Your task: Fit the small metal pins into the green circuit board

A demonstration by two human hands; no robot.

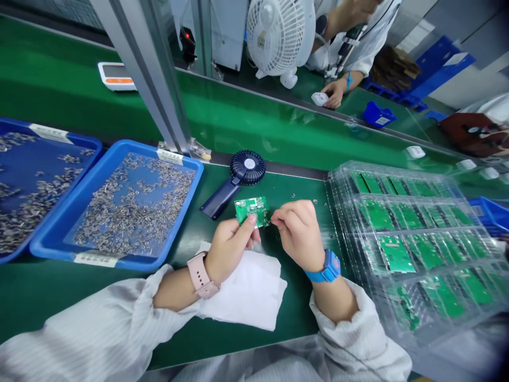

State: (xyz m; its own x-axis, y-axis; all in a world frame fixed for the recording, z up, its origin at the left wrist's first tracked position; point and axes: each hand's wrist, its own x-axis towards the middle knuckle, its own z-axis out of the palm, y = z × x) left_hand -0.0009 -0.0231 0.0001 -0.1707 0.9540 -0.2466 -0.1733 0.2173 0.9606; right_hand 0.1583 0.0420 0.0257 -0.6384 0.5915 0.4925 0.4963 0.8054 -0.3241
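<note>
Over the bench (pixel 178 339), two hands (pixel 228 249) (pixel 298 233), one circuit board (pixel 250 209)

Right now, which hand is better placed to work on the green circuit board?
Probably the right hand: its fingertips are at the edge of the green circuit board, while the left hand is occupied holding the board.

Small green printed circuit board (pixel 250 209), slightly tilted

Bit (pixel 271 221) in right hand (pixel 299 233) (too small)
</note>
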